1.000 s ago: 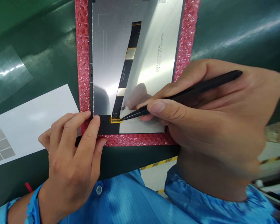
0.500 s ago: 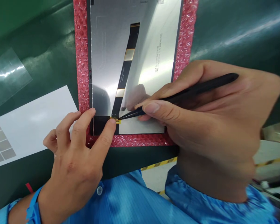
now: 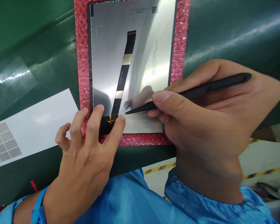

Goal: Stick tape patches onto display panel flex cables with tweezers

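A silver-backed display panel [image 3: 149, 40] lies on red bubble wrap [image 3: 180, 37]. A black flex cable [image 3: 123, 77] with two bare metallic patches runs up its back from a gold connector area [image 3: 112, 120] near the lower left corner. My left hand [image 3: 91, 149] rests on that corner, fingers apart, the thumb pressed beside the cable's lower end. In my right hand [image 3: 200, 115] are black tweezers [image 3: 214, 85], their tips close together just right of the thumb and apart from the cable. The thumb and fingertips partly hide the panel's lower left edge.
On the green mat [image 3: 235, 18] to the left lie a white sheet [image 3: 44, 121] with grey squares and a clear plastic film [image 3: 14, 77]. A blue strap [image 3: 38, 207] circles my left wrist. Yellow-and-black tape [image 3: 158, 168] marks the floor below the table edge.
The tweezers' tips have drawn back slightly up and right, away from the gold connector. My left hand has shifted right, its thumb now beside the cable end. The view has shifted a little.
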The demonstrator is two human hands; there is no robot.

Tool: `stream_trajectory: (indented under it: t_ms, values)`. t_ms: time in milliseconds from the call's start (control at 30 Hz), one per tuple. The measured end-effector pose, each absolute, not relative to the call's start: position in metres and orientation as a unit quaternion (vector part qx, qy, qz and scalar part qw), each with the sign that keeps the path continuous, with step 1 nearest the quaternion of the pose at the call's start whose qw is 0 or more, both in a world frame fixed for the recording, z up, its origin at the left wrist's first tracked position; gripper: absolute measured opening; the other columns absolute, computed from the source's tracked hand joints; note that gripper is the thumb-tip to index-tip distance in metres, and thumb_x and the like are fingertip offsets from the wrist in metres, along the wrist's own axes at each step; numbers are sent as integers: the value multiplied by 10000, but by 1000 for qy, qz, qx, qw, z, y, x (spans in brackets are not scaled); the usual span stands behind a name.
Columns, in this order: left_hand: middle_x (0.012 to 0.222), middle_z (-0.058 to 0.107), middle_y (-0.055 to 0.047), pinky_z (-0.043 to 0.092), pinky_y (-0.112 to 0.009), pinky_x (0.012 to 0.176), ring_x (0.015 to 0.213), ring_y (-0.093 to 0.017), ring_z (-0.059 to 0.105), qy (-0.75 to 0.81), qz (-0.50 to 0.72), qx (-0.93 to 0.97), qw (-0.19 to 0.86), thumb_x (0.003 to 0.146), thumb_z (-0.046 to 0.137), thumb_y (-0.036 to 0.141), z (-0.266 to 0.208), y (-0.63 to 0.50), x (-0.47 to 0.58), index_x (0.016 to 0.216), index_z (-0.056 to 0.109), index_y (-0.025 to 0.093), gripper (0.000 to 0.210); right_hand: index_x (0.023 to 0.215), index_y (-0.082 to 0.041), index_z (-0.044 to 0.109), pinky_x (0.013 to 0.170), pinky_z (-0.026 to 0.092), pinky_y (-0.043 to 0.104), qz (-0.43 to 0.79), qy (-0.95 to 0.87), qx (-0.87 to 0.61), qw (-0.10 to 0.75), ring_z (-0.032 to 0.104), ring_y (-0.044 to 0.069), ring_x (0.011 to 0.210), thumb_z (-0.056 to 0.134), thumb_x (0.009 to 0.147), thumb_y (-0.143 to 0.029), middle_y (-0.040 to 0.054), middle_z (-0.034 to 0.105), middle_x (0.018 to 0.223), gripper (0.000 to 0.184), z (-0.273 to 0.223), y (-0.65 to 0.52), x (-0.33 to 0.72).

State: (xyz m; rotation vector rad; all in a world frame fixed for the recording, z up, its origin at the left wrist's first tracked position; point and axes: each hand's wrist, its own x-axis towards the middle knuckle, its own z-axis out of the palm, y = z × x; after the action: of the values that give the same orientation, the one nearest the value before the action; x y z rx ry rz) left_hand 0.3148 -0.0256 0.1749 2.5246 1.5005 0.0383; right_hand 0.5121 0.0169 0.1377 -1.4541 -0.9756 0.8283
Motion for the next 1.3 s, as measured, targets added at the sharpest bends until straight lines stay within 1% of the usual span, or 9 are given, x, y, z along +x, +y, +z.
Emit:
stream_trajectory:
  t_ms: [167, 400, 633, 767, 833, 933, 1067, 1200, 1300]
  values:
    - [1582, 432, -173, 333, -636, 1104, 1449, -431, 414, 550, 28, 830, 93, 911, 624, 12, 172, -32, 315, 1517, 558, 373, 708, 719, -216, 710, 361, 470, 235, 356, -401, -613, 581, 640, 133, 482, 941, 722, -149, -35, 707, 680, 241, 133, 19, 514]
    - [1490, 505, -244, 361, -672, 1044, 1395, -484, 469, 564, 21, 825, 34, 929, 683, 104, 177, -35, 313, 1499, 595, 272, 600, 691, -220, 689, 345, 452, 246, 369, -403, -596, 588, 632, 134, 460, 992, 730, -290, -41, 699, 656, 314, 135, 22, 514]
    - [1591, 457, -210, 344, -588, 1109, 1442, -407, 420, 495, 2, 869, 17, 919, 600, -6, 173, -32, 309, 1554, 530, 242, 685, 694, -240, 674, 330, 441, 256, 375, -400, -597, 585, 619, 145, 449, 991, 757, -326, -42, 688, 650, 334, 134, 21, 514]
    - [1601, 448, -201, 340, -609, 1114, 1461, -417, 412, 490, -16, 870, 39, 879, 601, -61, 175, -29, 305, 1572, 510, 316, 794, 681, -240, 671, 334, 439, 257, 367, -400, -596, 591, 626, 153, 451, 992, 756, -274, -32, 671, 618, 332, 132, 21, 513]
    - [1564, 487, -205, 341, -613, 1102, 1442, -422, 441, 502, -7, 865, 22, 899, 631, -27, 176, -31, 304, 1549, 539, 313, 739, 664, -237, 670, 326, 431, 257, 360, -393, -590, 606, 612, 151, 434, 1007, 727, -260, -29, 664, 599, 343, 131, 22, 512]
    - [1454, 587, -224, 365, -591, 1059, 1368, -417, 521, 518, 33, 855, -15, 958, 681, 102, 175, -34, 299, 1462, 619, 217, 521, 668, -242, 662, 323, 429, 266, 367, -379, -587, 615, 614, 167, 429, 999, 725, -255, -25, 650, 580, 341, 130, 23, 510]
    - [1385, 666, -210, 378, -563, 1055, 1360, -409, 568, 509, 105, 854, 3, 989, 674, 159, 171, -40, 275, 1297, 701, 153, 309, 683, -249, 632, 317, 436, 270, 369, -376, -578, 623, 626, 191, 421, 983, 736, -285, -23, 643, 567, 357, 121, 24, 507]
    - [1463, 660, -171, 284, -551, 1202, 1407, -333, 583, 492, 94, 864, 54, 1043, 594, 165, 164, -63, 242, 1400, 635, 118, 363, 657, -279, 645, 281, 413, 280, 365, -358, -572, 641, 595, 210, 367, 1004, 673, -274, -23, 618, 507, 359, 105, 27, 514]
    - [1492, 650, -137, 205, -547, 1275, 1428, -302, 570, 469, 81, 877, 62, 1072, 574, 241, 158, -91, 226, 1428, 616, 126, 376, 578, -284, 680, 270, 436, 285, 397, -329, -582, 629, 565, 224, 323, 1044, 523, -267, -12, 590, 457, 369, 96, 36, 524]
